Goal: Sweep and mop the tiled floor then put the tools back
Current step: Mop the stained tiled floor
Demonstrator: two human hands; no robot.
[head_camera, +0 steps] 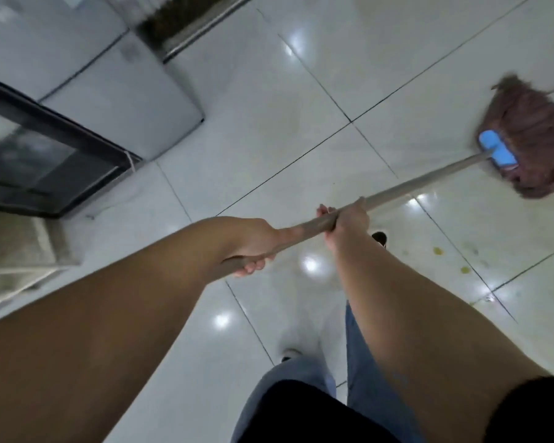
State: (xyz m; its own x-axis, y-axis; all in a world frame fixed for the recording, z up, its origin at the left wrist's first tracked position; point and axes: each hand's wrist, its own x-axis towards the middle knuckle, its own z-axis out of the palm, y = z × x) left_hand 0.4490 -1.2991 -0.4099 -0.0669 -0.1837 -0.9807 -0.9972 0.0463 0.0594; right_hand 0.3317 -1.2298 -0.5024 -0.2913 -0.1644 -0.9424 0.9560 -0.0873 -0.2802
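A mop with a grey pole (419, 179), a blue clamp (497, 151) and a reddish-brown string head (534, 135) lies on the glossy white tiled floor (269, 129) at the right. My left hand (253, 244) grips the near end of the pole. My right hand (346, 222) grips the pole a little farther along. The mop head is spread flat on the tiles, blurred by motion. Yellowish spots (437, 251) mark the tile right of my feet.
A grey appliance (119, 100) and a dark glass-fronted cabinet (45, 161) stand at the left. A beige step or low shelf (20, 251) sits below them. A metal threshold strip (202, 30) runs at the top. My legs in blue trousers (301, 378) are at the bottom.
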